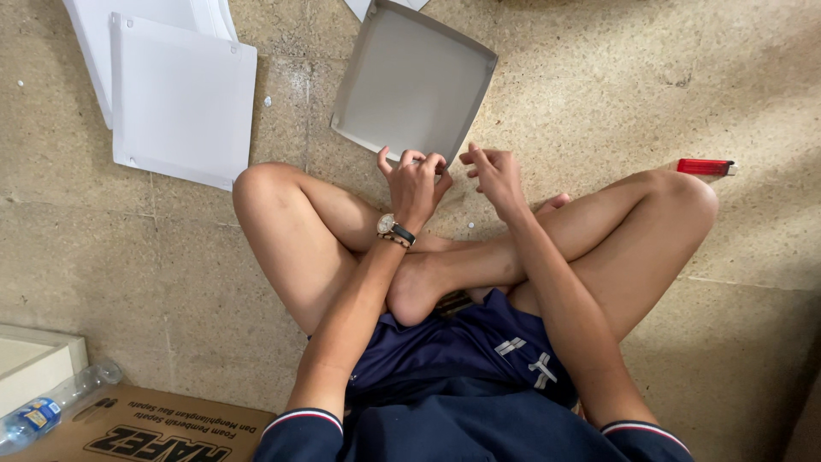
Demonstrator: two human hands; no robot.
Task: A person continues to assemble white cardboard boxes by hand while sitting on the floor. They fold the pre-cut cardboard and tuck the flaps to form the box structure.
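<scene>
I sit cross-legged on a speckled stone floor. My left hand (pixel 415 178), with a wristwatch on its wrist, has its fingers curled over the near edge of a shallow grey cardboard tray (pixel 409 77) lying on the floor ahead. My right hand (pixel 493 174) hovers just to the right of it, fingers loosely bent, close to the tray's near corner; whether it touches the tray or holds anything small I cannot tell.
A stack of flat white cardboard sheets (pixel 175 90) lies at the upper left. A red lighter (pixel 705 167) rests beside my right knee. At the lower left are a brown cardboard box (pixel 141 432), a plastic water bottle (pixel 51 409) and a white box corner (pixel 34 359).
</scene>
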